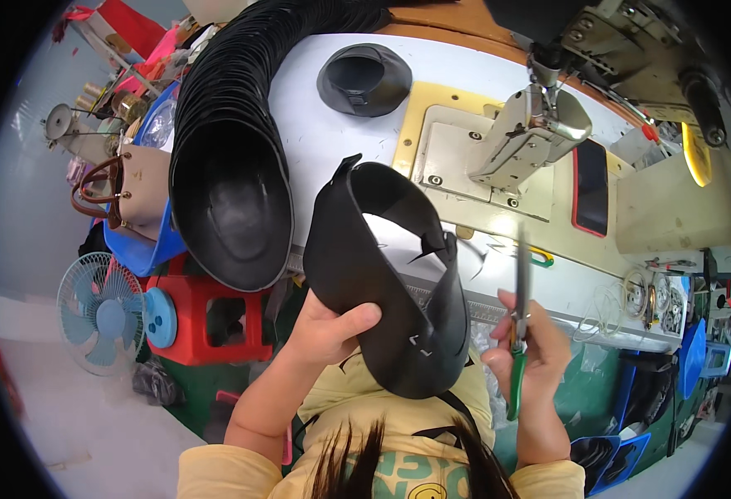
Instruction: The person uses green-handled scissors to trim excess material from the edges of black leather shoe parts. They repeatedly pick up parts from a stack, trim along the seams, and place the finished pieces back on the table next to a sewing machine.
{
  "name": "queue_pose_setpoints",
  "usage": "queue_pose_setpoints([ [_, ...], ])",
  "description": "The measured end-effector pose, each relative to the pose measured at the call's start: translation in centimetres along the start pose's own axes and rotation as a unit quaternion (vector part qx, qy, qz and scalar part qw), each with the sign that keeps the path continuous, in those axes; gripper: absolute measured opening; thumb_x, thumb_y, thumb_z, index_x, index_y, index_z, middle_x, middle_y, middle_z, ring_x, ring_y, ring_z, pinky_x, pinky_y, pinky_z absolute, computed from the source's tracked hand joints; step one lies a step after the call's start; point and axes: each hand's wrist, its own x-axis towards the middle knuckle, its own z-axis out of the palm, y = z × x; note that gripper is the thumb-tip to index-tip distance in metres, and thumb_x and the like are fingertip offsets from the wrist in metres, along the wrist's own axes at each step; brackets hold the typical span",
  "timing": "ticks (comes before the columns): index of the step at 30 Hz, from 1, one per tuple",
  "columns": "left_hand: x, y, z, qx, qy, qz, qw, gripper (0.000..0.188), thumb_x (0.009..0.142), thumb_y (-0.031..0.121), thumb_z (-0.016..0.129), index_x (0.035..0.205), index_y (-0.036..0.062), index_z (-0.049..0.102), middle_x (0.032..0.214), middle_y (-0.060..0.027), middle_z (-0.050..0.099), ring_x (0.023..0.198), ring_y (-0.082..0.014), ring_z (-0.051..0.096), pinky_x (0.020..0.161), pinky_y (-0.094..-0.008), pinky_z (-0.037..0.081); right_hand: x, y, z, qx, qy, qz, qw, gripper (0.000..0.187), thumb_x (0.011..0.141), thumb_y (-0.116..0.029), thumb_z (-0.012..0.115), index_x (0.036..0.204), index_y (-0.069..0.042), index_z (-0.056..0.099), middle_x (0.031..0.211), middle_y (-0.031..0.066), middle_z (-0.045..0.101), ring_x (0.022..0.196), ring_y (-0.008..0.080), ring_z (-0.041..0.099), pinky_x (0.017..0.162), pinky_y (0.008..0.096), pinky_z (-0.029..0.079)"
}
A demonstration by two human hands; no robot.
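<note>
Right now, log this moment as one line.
left hand: holds curved black piece | right hand: holds green-handled snips | behind: sewing machine, black stack

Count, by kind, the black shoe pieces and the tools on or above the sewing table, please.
Curved black upper piece, in the left hand: 1
Long stack of nested black pieces: 1
Single black moulded piece on the table: 1
Green-handled snips, in the right hand: 1
Total: 4

A dark rectangular phone screen [590, 187] with a red rim lies on the sewing table [332, 125], right of the machine head.
</note>
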Motion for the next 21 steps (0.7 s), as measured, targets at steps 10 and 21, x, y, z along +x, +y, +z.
queue_pose_setpoints([
  [10,-1.1,1.0,0.3,-0.066,-0.013,-0.153,0.986,0.048,0.072,0.014,0.061,0.113,-0.0049,0.045,0.097,-0.0172,0.059,0.082,-0.025,0.062,0.075,-0.0332,0.051,1.3,-1.5,1.3,0.08,-0.072,0.074,0.992,0.052,0.067,-0.01,0.076,0.114,-0.005,0.055,0.081,0.0035,0.057,0.063,0.0084,0.047,0.057,0.0204,0.04],
  [21,-2.3,1.0,-0.6,0.126,-0.023,-0.223,0.966,0.052,0.071,0.003,0.066,0.119,-0.0016,0.049,0.112,-0.0082,0.057,0.103,-0.0167,0.053,0.091,-0.0321,0.039,1.4,-1.1,1.2,0.196,-0.033,0.132,0.971,0.035,0.073,0.009,0.059,0.107,0.0,0.056,0.076,0.0025,0.056,0.073,0.0064,0.054,0.064,0.0205,0.044],
])
